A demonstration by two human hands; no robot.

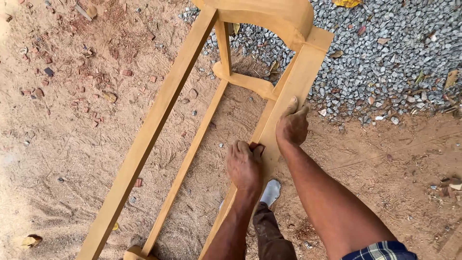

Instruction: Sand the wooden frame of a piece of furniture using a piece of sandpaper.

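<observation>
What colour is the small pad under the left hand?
Dark reddish-brown pad, pinched by the left hand against the pale yellow wooden frame; head view.

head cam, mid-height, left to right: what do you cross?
Sandy ground with brick bits → outer frame rail → thin middle rail → left hand pressing a small dark sanding piece → right hand on the near rail → grey gravel.
</observation>
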